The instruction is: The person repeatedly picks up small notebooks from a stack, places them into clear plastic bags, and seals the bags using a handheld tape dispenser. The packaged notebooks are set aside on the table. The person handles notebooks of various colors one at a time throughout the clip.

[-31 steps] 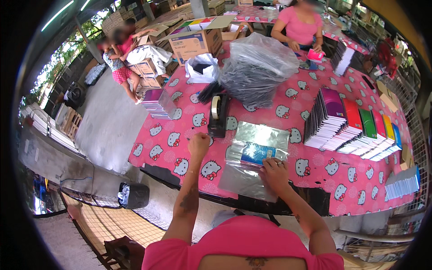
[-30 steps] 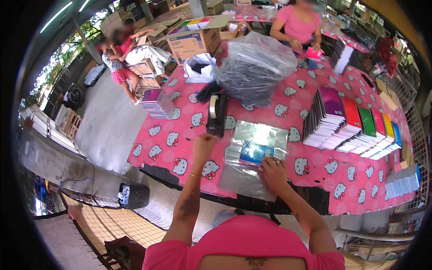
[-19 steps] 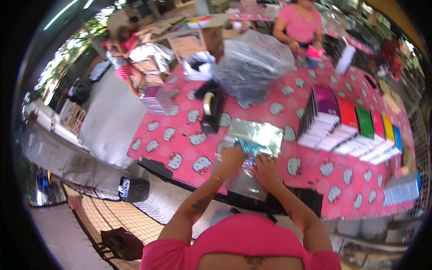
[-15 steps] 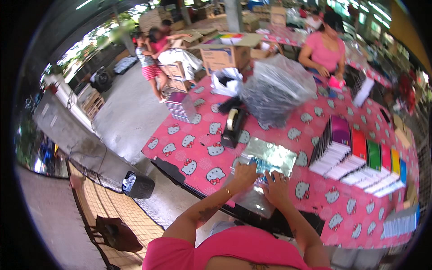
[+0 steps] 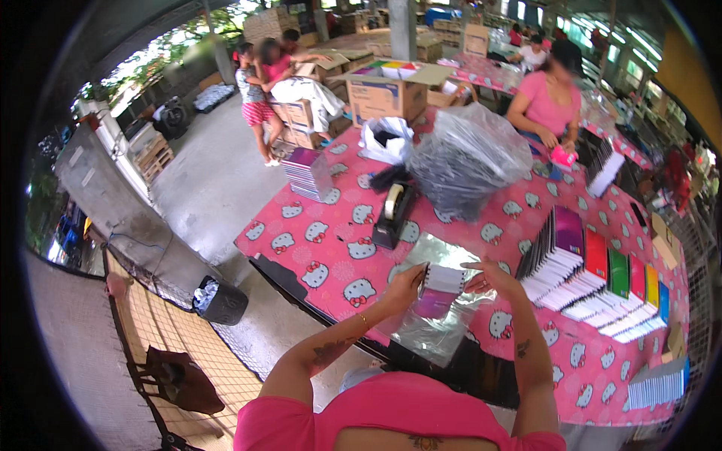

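Observation:
My left hand grips the left edge of a small spiral-bound notebook, purple on its lower part and pale near the wire binding. The notebook is held tilted just over clear, shiny plastic sheets at the table's near edge. By the notebook's right edge is my right hand, its fingers bent and apart. One fingertip reaches the notebook's top right corner; whether it presses there I cannot tell.
On the pink patterned table stand a black tape dispenser, a large plastic bag of dark things, a notebook stack and coloured notebook rows. A co-worker handles something pink across the table. A bin stands left.
My hands were close together over a bluish item on the plastic. Now they are farther apart, and the purple notebook shows between them in my left hand.

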A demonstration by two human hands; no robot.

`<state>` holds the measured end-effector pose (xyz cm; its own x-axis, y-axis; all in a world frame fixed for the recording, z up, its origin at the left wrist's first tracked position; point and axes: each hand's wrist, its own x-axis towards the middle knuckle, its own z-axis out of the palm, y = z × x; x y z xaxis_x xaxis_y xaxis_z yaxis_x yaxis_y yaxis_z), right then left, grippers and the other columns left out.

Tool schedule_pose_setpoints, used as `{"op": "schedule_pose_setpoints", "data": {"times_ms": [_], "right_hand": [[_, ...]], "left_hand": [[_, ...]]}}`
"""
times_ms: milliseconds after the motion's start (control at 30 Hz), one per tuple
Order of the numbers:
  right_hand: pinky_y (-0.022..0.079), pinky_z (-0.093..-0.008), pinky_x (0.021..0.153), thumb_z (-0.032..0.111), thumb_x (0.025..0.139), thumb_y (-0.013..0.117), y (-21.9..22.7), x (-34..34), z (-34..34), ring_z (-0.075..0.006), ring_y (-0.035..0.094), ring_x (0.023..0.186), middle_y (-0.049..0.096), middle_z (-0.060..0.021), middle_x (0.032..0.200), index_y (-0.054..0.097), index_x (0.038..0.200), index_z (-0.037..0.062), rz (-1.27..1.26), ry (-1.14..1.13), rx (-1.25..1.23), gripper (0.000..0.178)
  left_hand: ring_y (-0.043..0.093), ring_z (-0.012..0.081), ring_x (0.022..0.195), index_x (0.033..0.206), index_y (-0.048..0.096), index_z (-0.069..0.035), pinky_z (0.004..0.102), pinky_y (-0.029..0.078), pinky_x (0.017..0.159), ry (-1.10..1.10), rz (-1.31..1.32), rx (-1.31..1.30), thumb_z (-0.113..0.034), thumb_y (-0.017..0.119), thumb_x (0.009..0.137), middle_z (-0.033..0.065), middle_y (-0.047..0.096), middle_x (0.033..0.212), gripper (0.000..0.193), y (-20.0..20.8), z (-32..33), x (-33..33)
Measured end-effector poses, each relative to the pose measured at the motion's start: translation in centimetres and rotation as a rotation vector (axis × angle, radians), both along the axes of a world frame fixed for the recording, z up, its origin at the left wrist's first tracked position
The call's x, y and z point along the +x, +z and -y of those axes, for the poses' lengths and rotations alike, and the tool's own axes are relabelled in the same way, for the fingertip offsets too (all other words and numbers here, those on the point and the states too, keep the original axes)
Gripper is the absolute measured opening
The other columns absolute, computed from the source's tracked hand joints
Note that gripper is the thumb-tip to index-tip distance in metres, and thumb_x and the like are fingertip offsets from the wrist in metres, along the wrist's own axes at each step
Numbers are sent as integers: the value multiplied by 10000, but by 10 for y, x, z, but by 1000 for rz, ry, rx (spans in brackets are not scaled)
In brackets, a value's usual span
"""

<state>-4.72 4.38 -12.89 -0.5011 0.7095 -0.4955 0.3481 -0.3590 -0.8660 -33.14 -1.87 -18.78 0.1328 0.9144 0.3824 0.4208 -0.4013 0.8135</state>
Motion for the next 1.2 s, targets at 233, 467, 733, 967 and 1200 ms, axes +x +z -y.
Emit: {"op": "schedule_pose_setpoints", "data": {"times_ms": [233,467,733,967,1200], "right_hand": [[304,-454,1104,283,849,727,49,-33,70,-303,496,1297,583,-69,1330,690,1147,165,384,36,1377,322],[306,-481,1069,285,828,730,85,-79,88,-260,546,1207,605,-35,1267,701,1046,165,387,-138,1382,251],[345,-450,978,330,851,693,71,-115,80,-234,643,978,702,-29,1021,702,1112,159,605,-48,1312,313],[347,-464,947,386,850,676,71,-122,78,-234,656,925,724,-47,930,719,1092,165,661,-82,1276,331],[353,-504,918,475,820,678,77,-123,74,-255,638,960,702,-67,1003,721,1102,167,616,-7,1282,420]], "left_hand": [[654,316,807,1185,641,-25,395,521,709,533,-203,349,-114,610,914,159,698,955,288,-3,-73,-60],[524,86,556,983,724,-44,241,379,468,218,417,-491,-235,739,864,-15,603,684,226,-10,-141,-134],[655,126,703,921,718,-15,261,495,603,356,33,-362,-164,719,882,24,697,782,154,-23,-111,-135],[653,128,931,1065,710,-16,272,520,824,-431,248,-243,-70,710,896,47,712,984,178,71,-58,-88],[580,263,957,1070,738,-149,387,469,832,-616,-83,279,-130,795,809,75,595,962,268,91,-84,-52]]}}
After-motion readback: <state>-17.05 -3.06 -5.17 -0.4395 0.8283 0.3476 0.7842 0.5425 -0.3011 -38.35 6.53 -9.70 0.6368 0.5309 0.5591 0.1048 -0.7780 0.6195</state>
